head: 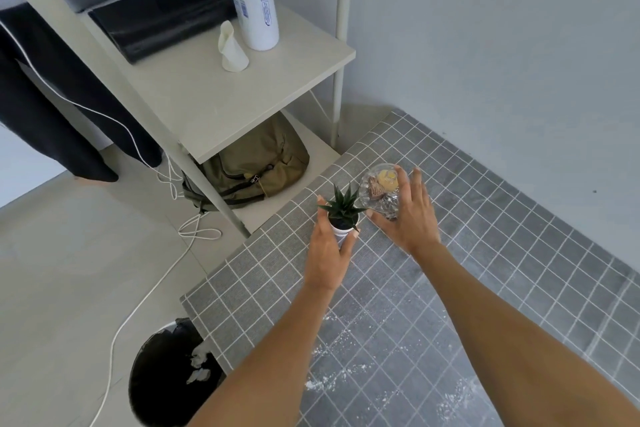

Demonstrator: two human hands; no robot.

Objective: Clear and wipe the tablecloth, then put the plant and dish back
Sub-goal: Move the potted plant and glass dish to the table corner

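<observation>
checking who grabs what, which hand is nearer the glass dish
Right. The right hand is cupped over the glass dish, fingers against its side. The left hand is around the plant, beside the dish.

tablecloth (485, 253): grey, thin white grid, white specks near me | plant (341, 206): dark green, white pot | dish (379, 192): clear glass, yellow and brown inside | bin (166, 378): black | bag (256, 166): olive

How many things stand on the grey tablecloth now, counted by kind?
Potted plant: 1
Glass dish: 1
Total: 2
Left hand is at the pot, right hand at the dish.
</observation>
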